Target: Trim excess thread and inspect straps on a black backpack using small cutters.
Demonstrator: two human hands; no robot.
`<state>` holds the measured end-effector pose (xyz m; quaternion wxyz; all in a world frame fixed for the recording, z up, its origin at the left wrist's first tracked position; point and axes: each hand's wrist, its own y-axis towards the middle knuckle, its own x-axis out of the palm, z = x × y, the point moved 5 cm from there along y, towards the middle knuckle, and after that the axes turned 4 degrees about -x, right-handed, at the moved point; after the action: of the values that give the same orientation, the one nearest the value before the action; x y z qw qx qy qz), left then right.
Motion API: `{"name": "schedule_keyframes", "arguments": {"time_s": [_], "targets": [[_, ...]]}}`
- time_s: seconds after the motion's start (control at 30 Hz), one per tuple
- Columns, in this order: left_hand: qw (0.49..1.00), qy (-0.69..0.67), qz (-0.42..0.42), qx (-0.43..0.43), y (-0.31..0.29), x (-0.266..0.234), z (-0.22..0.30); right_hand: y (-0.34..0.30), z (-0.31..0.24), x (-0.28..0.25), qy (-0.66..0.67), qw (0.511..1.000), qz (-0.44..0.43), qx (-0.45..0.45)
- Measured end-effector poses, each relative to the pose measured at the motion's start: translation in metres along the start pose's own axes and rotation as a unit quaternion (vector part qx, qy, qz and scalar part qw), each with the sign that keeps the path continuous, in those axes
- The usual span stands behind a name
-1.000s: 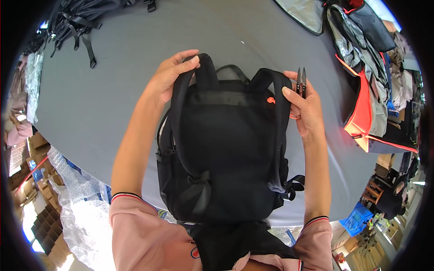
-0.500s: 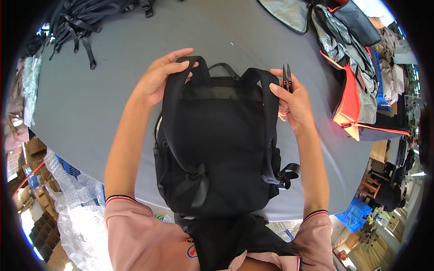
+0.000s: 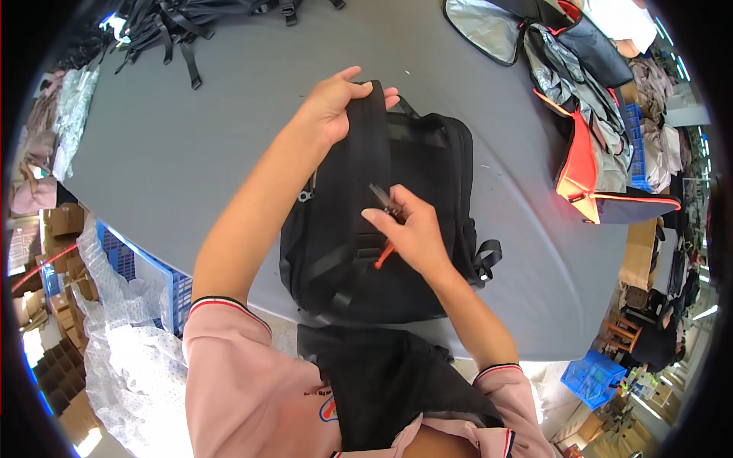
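Note:
A black backpack (image 3: 427, 252) lies on the grey table in front of me, its shoulder-strap side facing up. My left hand (image 3: 334, 107) is closed on the upper end of the left shoulder strap (image 3: 365, 153), thumb over it and fingers behind. Low over the middle of the pack, my right hand (image 3: 416, 233) grips a pair of small scissors (image 3: 387, 200) with dark blades and orange handles. The blades point up and to the left, beside the strap. Below them a webbing end (image 3: 347, 286) hangs from the strap's buckle (image 3: 369, 248).
Black bags with dangling straps (image 3: 172, 30) are heaped at the far left. An opened bag with silver lining and orange trim (image 3: 584, 168) lies at the right. Blue crates (image 3: 181, 294) and bubble wrap (image 3: 130, 351) are beyond the table's left edge, and another blue crate (image 3: 594, 379) at lower right.
My right hand has let go of the right strap and come down leftward over the pack with the scissors. My left hand has shifted right, drawing the left strap along.

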<state>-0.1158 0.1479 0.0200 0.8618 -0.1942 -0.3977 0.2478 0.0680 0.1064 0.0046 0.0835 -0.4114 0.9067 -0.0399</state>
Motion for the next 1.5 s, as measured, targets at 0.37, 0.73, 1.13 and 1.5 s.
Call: {"name": "schedule_keyframes", "arguments": {"time_s": [0.37, 0.73, 1.13, 1.5], "targets": [[0.972, 0.191, -0.121, 0.068, -0.195, -0.006, -0.099, -0.035, -0.066, -0.008, 0.205, 0.978, 0.023, -0.005], [0.601, 0.557, -0.029, 0.572, -0.264, 0.032, -0.083, -0.07, -0.079, 0.002, 0.306, 0.95, 0.003, -0.058], [0.824, 0.439, -0.084, 0.349, -0.231, 0.025, -0.102, -0.119, -0.088, -0.046, 0.03, 0.975, 0.097, -0.2], [0.671, 0.601, -0.007, 0.434, -0.233, 0.048, -0.11, -0.132, -0.099, -0.034, -0.373, 0.843, 0.183, -0.341]]}}
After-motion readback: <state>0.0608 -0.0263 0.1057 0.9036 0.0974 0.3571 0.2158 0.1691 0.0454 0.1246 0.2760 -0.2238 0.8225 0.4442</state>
